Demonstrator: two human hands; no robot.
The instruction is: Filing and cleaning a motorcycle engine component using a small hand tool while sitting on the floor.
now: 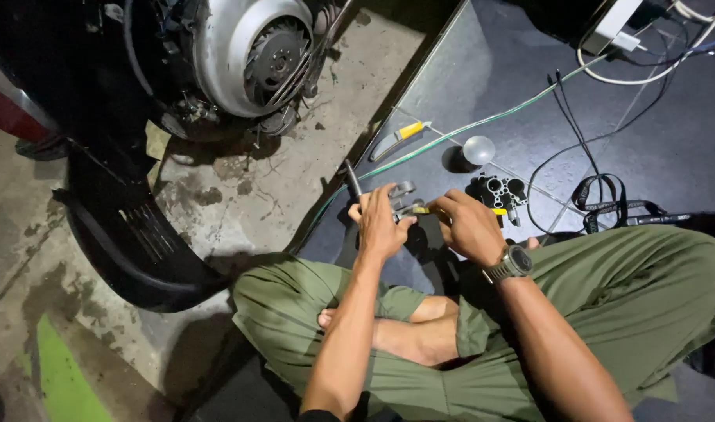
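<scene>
I sit cross-legged on a dark mat [654,156]. My left hand [379,225] is closed around a small metal part [403,190] from which a thin metal rod [352,180] sticks up to the left. My right hand [471,227], with a watch on the wrist, grips a yellow-handled tool [421,209] whose tip meets the metal part between the two hands. A black cast part with round openings [499,192] lies on the mat just beyond my right hand.
A scooter's silver engine fan cover [252,51] and black body panel [130,242] stand at the left on stained concrete. On the mat lie a yellow-handled knife [400,138], a round silver bowl [478,149], a green wire [482,121], black cables and a strap [607,205].
</scene>
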